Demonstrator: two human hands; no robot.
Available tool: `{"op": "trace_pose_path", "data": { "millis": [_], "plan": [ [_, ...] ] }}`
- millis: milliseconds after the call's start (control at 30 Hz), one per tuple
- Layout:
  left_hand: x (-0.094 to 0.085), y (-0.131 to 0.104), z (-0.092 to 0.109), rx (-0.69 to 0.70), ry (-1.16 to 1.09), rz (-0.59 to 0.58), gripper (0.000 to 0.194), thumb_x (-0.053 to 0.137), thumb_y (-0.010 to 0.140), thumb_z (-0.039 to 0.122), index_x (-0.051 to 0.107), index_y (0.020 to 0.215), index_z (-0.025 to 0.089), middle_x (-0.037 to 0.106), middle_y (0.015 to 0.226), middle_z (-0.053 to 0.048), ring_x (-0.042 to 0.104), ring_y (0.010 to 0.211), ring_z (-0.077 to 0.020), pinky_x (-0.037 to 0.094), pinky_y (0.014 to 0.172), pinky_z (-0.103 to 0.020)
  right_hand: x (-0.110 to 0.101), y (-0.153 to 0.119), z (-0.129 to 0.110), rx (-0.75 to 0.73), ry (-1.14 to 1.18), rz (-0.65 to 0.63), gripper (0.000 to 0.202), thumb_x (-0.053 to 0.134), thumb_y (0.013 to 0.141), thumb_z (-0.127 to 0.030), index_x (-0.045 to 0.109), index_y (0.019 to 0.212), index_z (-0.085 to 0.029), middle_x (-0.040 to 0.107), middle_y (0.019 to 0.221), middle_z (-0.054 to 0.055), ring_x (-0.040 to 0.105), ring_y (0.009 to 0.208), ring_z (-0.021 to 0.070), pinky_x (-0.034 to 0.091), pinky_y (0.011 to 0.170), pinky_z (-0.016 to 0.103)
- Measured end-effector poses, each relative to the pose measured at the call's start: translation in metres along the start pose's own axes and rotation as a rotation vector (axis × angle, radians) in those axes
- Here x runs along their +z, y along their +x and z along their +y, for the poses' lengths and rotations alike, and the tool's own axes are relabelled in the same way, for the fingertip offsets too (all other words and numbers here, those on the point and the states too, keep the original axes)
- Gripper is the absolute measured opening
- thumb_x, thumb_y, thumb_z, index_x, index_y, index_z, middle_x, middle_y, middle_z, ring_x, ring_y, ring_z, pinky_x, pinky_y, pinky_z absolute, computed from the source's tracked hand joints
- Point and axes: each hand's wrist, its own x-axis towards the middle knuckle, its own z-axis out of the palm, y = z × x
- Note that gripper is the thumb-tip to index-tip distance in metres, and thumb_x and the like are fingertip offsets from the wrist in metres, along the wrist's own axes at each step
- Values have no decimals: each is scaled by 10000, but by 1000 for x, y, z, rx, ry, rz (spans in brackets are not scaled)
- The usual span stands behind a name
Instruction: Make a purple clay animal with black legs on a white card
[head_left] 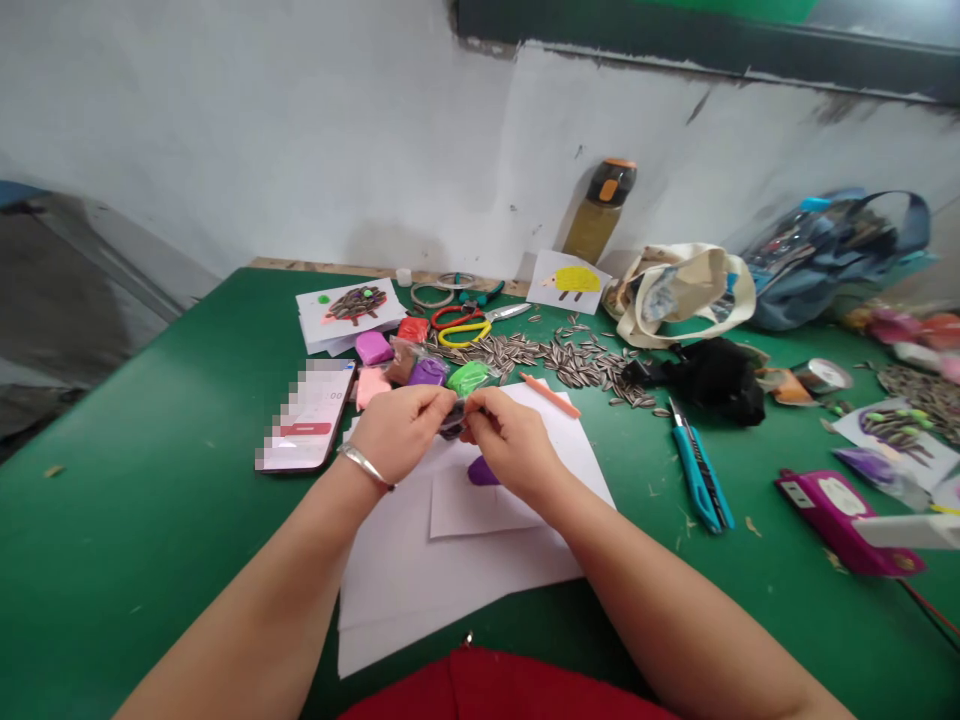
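Left hand (pixel 397 430): fingertips pinched on a small dark item (pixel 451 431), mostly hidden by the fingers; silver bangle (pixel 363 462) on the wrist.
Right hand (pixel 514 440): thumb and forefinger closed on the same item from its 3 o'clock side.
Small dark item: between both hands, above the paper; its material cannot be told.
Purple clay (pixel 482 472): on the small white card (pixel 480 515), at 5 o'clock from the item, partly covered by the right hand.
White paper sheets (pixel 412 580): under the card, on the green tabletop (pixel 150 450).
Smartphone (pixel 306 420): at 9 o'clock from the hands.
Wrapped modelling clay (pixel 427 373): purple, green, pink, red and brown pieces, 10 to 12 o'clock.
Yellow-handled scissors (pixel 465 333): 12 o'clock, beyond the clay.
Sunflower seeds (pixel 577 360): loose pile reaching from 12 to 2 o'clock.
Orange stick (pixel 551 395): 1 to 2 o'clock, across the sheets' far edge.
Yellow hedgehog picture (pixel 574 281): 1 o'clock, near the upright bottle (pixel 592 228).
Utility knife (pixel 701 475): turquoise, about 3 o'clock.
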Motion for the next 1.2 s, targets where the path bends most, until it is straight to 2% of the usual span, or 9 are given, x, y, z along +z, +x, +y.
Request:
{"op": "trace_pose_path", "data": {
  "millis": [233, 400, 567, 667, 767, 867, 1000, 1100, 1200],
  "plan": [
    [7, 2, -9, 108, -175, -4, 312, 518, 860, 463, 736, 966, 266, 730, 965, -4, 638, 868, -192, 448, 773, -271, 2, 6, 0, 162, 373, 66, 46, 485, 841, -208, 525, 820, -219, 630, 671, -32, 647, 655, 133, 535, 659, 296],
    [9, 7, -16, -111, -120, 144, 354, 481, 864, 489, 750, 863, 259, 728, 786, -6, 624, 770, -195, 428, 701, -262, -1, 7, -7, 272, 520, 97, 198, 557, 819, -253, 511, 1010, -233, 677, 800, -22, 673, 621, 125, 568, 621, 295],
    [2, 13, -31, -242, 96, 164, 453, 443, 861, 574, 732, 964, 241, 720, 802, -51, 619, 774, -244, 404, 660, -294, -17, 3, -4, 364, 559, 42, 157, 587, 826, -342, 588, 844, -186, 693, 826, 23, 678, 606, 126, 565, 565, 262],
    [-5, 9, -31, -184, 135, 365, 443, 458, 880, 521, 683, 1107, 213, 714, 966, -77, 626, 902, -262, 426, 771, -318, -26, -1, -2, 381, 565, 52, 172, 623, 808, -349, 597, 840, -182, 695, 798, 25, 671, 595, 127, 556, 553, 258],
    [-6, 1, -19, -145, -100, 515, 396, 481, 896, 470, 684, 1107, 203, 702, 1055, -64, 619, 972, -226, 437, 867, -305, -29, -7, -4, 368, 571, 93, 162, 646, 790, -332, 573, 825, -191, 698, 821, 26, 682, 654, 142, 566, 620, 293],
    [6, -6, 3, -155, -648, 415, 438, 566, 836, 546, 705, 992, 160, 710, 994, -82, 650, 891, -213, 496, 818, -319, -25, -15, -10, 302, 502, 155, 145, 604, 831, -330, 533, 817, -205, 704, 875, 35, 692, 756, 166, 561, 740, 357],
    [31, -13, 36, -272, -1336, -31, 476, 698, 732, 562, 683, 968, 148, 708, 945, -93, 667, 840, -203, 527, 768, -333, -18, -26, -19, 72, 237, 211, 71, 505, 906, -288, 551, 934, -242, 688, 1056, 48, 631, 1025, 190, 475, 932, 418],
    [43, -17, 53, -282, -1534, -194, 368, 699, 758, 510, 676, 887, 166, 695, 774, -50, 657, 702, -169, 518, 635, -280, -16, -30, -20, -67, 72, 229, 85, 477, 913, -246, 562, 915, -250, 604, 1257, 50, 462, 1266, 208, 388, 1026, 440],
    [48, -17, 56, -318, -1605, -241, 312, 703, 769, 460, 676, 857, 162, 692, 769, -53, 656, 683, -168, 522, 610, -277, -17, -30, -14, -4, 66, 240, 79, 493, 898, -256, 569, 900, -238, 544, 1333, 64, 420, 1301, 226, 392, 1015, 436]
  ]
}}
